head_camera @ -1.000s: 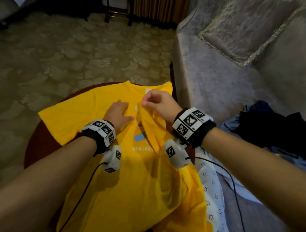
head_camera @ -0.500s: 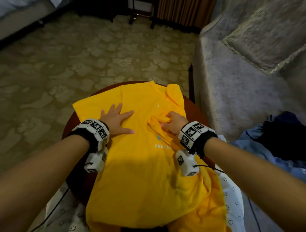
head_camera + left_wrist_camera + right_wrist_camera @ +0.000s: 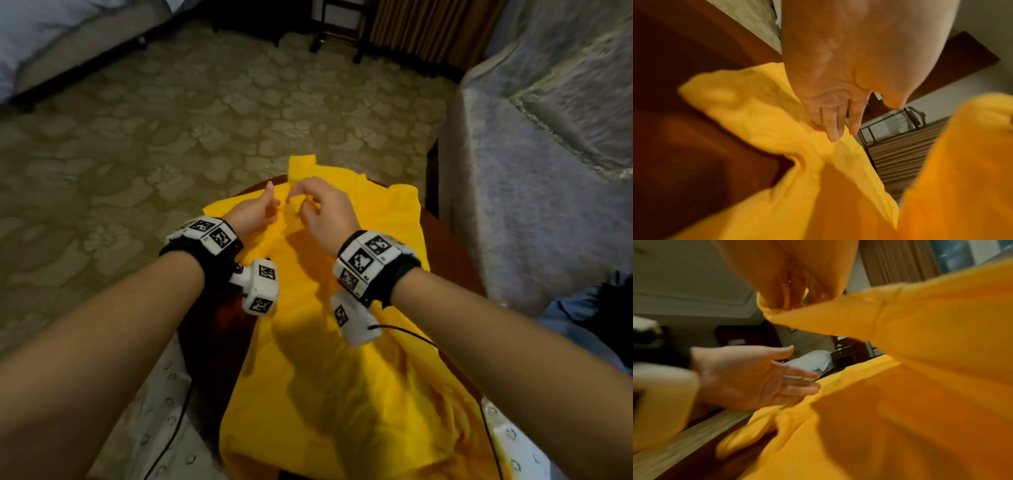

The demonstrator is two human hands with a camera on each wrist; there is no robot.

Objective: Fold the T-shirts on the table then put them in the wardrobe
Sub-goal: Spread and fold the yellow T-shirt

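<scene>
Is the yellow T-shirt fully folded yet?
No, partly folded. The yellow T-shirt lies long on the table, while the right hand pinches and lifts its sleeve.

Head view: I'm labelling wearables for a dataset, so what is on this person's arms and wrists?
Both forearms are bare, no sleeves. The left wrist and right wrist each carry a black band faced with white blocks printed with black square-pattern markers. A white marker-printed camera pod hangs under each band, and a thin black cable runs back from each.
</scene>
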